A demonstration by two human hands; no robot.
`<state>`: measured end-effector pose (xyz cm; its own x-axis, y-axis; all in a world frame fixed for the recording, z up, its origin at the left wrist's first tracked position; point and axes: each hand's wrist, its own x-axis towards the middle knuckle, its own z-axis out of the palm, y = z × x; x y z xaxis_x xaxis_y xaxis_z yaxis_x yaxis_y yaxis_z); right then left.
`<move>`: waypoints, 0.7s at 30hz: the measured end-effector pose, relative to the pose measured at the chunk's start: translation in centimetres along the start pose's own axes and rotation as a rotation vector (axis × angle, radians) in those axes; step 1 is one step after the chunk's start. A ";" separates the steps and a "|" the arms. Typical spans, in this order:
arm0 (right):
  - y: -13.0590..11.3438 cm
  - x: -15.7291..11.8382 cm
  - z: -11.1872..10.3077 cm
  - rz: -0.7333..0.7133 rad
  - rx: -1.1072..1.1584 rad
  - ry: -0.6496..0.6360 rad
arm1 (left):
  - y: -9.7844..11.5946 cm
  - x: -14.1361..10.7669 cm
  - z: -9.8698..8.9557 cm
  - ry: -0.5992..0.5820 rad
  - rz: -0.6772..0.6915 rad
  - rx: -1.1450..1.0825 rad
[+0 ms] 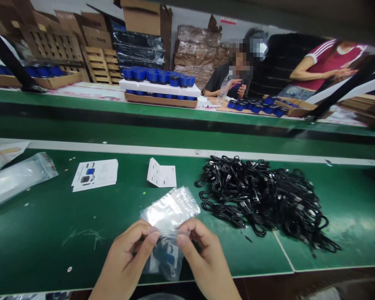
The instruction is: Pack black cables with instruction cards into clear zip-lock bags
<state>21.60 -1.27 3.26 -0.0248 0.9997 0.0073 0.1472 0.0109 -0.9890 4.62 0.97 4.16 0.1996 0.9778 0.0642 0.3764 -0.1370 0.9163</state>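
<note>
My left hand [133,250] and my right hand [200,246] pinch the upper edge of a clear plastic bag [167,260] between thumbs and fingers, near the table's front edge. Through the plastic show a dark cable and a printed paper. Just beyond the fingertips lies a stack of clear zip bags [170,208]. Behind the stack stands a folded white leaflet [164,175], partly open. Printed leaflets [96,174] are piled to the left of it. A large heap of coiled black cables [256,196] covers the table to the right of my hands.
A large plastic bag [18,179] rests at the left of the green table [50,221]. On the raised shelf [90,102] beyond are trays of blue-and-black round items [159,77]. Two people work behind it. Cartons and pallets stand at the back.
</note>
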 end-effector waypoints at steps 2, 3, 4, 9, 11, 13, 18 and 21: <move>0.4 -0.1 0.8 0.004 0.018 -0.018 | 0.1 -0.4 1.0 0.116 -0.049 -0.051; 0.6 -0.2 1.3 -0.014 0.009 -0.009 | 0.3 -0.6 1.5 0.165 -0.081 -0.083; 0.7 -0.2 1.8 -0.037 -0.002 0.020 | 0.4 -0.8 2.0 0.198 -0.115 -0.112; 1.6 -0.3 3.4 -0.090 0.002 0.214 | 0.2 -1.7 3.8 0.148 -0.136 -0.142; 2.1 -0.7 3.7 -0.135 -0.022 0.222 | -0.3 -2.0 4.2 0.167 -0.072 -0.127; 2.7 -1.2 3.9 -0.176 -0.089 0.231 | -0.6 -2.3 4.4 0.213 -0.002 -0.106; 3.8 -2.8 4.5 -0.148 -0.216 0.306 | -0.4 -2.8 4.7 0.290 0.118 -0.029; 3.8 -3.2 4.9 -0.142 -0.243 0.333 | 0.0 -2.9 4.6 0.306 0.138 -0.019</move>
<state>17.40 -4.51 -1.27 0.2530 0.9404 0.2273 0.3947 0.1141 -0.9117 8.21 -2.64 2.11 -0.0342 0.9529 0.3012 0.3476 -0.2713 0.8976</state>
